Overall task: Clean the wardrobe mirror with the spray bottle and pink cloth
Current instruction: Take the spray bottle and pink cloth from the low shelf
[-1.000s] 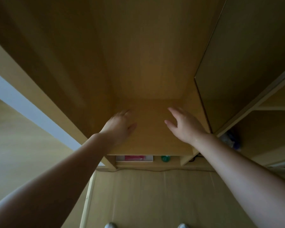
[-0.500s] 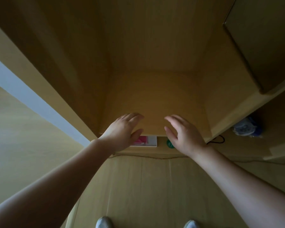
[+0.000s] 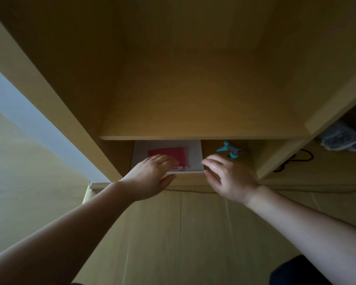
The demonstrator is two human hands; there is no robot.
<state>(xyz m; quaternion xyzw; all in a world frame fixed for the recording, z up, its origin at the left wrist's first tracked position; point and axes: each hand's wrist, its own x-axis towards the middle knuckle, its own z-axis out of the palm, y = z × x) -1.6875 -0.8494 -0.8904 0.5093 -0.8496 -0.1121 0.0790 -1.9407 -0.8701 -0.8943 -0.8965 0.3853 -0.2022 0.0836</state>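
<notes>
**Both hands reaching into the low wardrobe compartment**

Two bare forearms extend from the bottom corners over the wooden floor (image 3: 173,233). The left hand (image 3: 150,179) is flat, fingers straight and together, thumb spread, holding nothing. Its fingertips lie over the near edge of the pink cloth (image 3: 173,155); whether they touch it cannot be told. The right hand (image 3: 230,179) is empty, its fingers loosely parted and slightly curved, just beside the near right corner of a white flat panel (image 3: 193,153), possibly a board. The folded cloth lies on this panel in the lowest compartment. Just beyond the right hand's fingers, in the same compartment, is the spray bottle (image 3: 231,151) with a teal trigger head. Above both runs a bare wooden shelf (image 3: 193,120). At far right are a black cable (image 3: 304,159) and a crumpled plastic bag (image 3: 340,138).
</notes>
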